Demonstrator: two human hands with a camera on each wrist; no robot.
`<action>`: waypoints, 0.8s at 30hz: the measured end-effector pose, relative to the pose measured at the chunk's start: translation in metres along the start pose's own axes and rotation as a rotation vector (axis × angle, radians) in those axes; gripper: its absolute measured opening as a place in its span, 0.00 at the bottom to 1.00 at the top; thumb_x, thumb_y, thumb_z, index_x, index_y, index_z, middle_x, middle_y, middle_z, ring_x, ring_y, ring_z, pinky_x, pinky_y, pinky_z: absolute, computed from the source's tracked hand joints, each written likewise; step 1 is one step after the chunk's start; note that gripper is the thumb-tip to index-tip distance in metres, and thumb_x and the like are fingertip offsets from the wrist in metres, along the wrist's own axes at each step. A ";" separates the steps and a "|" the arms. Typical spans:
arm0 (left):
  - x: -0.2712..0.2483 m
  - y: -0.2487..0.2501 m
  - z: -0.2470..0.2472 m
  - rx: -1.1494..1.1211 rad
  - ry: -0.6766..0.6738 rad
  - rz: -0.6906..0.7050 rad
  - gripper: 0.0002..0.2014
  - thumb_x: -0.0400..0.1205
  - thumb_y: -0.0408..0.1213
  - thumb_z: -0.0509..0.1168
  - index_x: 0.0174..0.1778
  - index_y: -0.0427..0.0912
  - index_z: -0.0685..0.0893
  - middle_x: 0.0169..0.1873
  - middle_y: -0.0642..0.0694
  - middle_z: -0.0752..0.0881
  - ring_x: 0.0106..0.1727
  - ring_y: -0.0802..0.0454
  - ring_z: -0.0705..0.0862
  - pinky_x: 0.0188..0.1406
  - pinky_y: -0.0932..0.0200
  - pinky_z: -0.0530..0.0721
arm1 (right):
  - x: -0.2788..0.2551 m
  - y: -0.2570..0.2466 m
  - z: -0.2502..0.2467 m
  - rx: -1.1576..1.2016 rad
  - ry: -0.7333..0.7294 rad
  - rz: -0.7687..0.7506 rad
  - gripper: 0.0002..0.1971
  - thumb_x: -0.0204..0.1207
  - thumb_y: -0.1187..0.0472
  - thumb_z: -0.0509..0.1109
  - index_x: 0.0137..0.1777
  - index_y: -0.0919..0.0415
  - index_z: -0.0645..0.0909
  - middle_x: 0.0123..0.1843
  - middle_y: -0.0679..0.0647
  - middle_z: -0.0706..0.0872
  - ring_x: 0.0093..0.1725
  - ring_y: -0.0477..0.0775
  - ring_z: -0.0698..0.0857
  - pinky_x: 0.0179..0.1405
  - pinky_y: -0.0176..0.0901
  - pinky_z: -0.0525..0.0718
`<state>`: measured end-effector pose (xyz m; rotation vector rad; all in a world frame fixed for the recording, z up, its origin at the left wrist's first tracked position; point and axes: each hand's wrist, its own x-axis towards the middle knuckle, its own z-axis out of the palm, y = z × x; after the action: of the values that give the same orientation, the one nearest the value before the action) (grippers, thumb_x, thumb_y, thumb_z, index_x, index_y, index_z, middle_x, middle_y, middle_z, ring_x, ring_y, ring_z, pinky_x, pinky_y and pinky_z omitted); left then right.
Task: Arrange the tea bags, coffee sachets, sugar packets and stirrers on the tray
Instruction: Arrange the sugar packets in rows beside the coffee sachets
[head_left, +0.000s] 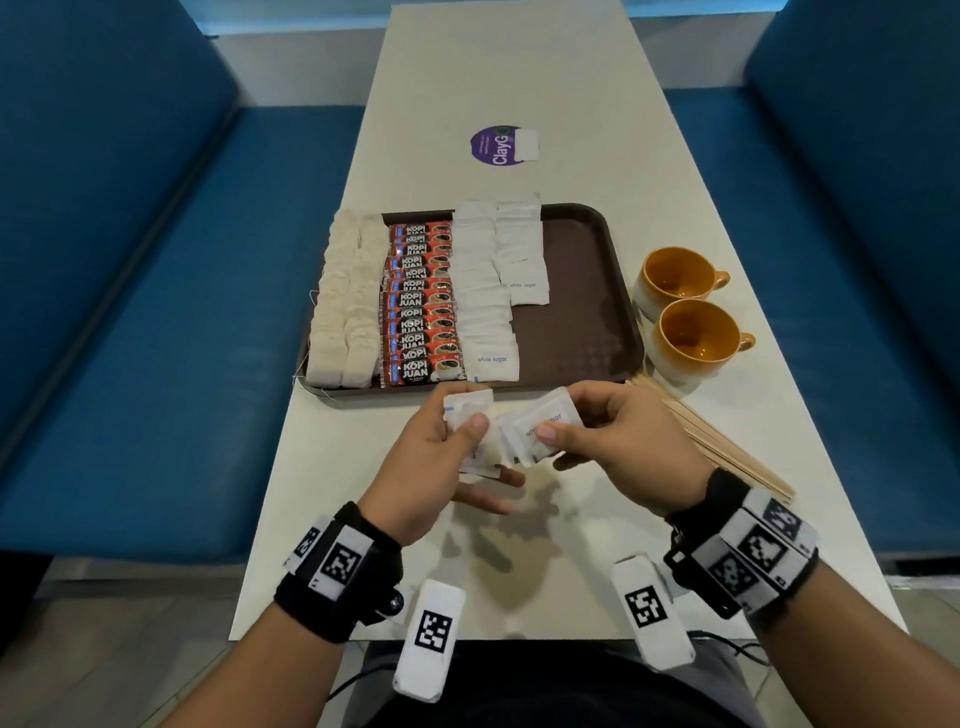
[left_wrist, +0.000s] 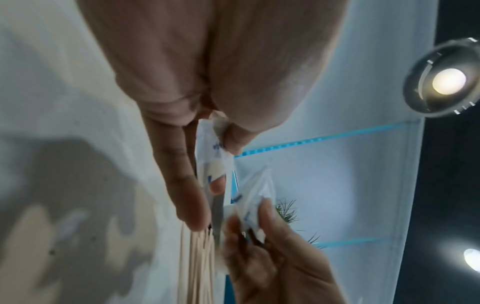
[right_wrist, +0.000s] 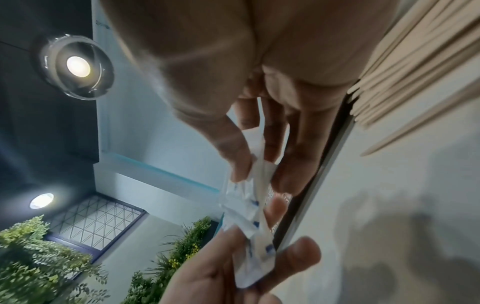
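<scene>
Left hand (head_left: 441, 457) grasps a stack of sugar packets (head_left: 470, 415). Right hand (head_left: 618, 441) pinches one packet (head_left: 540, 423) above the table (head_left: 519, 78).

Pale table (head_left: 467, 78), brown tray (head_left: 576, 312), 2 orange cups (head_left: 685, 306), wooden stirrers (head_left: 727, 441), purple sticker (head_left: 493, 145)

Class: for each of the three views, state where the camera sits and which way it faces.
Head: worn high, faces down at the tray; both hands show.
Left wrist: looks along left hand toward ceiling lamps.
Right wrist: looks along right hand, stirrers beside.
Shared: all three show the sugar packets in both grips.
</scene>
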<state>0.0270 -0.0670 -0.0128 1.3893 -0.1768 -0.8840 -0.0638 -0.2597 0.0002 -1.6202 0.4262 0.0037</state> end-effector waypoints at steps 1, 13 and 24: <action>0.001 0.000 0.002 -0.047 -0.015 -0.027 0.10 0.93 0.36 0.57 0.69 0.46 0.76 0.55 0.31 0.91 0.45 0.22 0.91 0.29 0.44 0.91 | 0.002 0.003 0.002 -0.007 0.024 0.002 0.10 0.74 0.65 0.81 0.55 0.63 0.91 0.46 0.56 0.95 0.42 0.52 0.93 0.39 0.42 0.91; 0.008 -0.011 0.011 -0.137 -0.024 0.005 0.13 0.87 0.27 0.65 0.66 0.30 0.86 0.59 0.32 0.91 0.54 0.37 0.92 0.51 0.51 0.91 | 0.008 0.011 0.010 0.169 0.114 0.083 0.08 0.77 0.70 0.78 0.54 0.71 0.88 0.49 0.66 0.93 0.44 0.66 0.94 0.41 0.48 0.93; 0.017 -0.011 0.007 -0.189 0.059 0.023 0.14 0.80 0.19 0.70 0.62 0.29 0.87 0.53 0.32 0.92 0.40 0.42 0.88 0.42 0.58 0.90 | 0.014 0.005 0.001 0.229 0.062 0.092 0.13 0.72 0.76 0.79 0.56 0.73 0.85 0.44 0.70 0.93 0.35 0.60 0.90 0.38 0.46 0.92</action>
<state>0.0294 -0.0818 -0.0275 1.2337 -0.0624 -0.8176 -0.0517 -0.2626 -0.0084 -1.3774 0.5290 -0.0249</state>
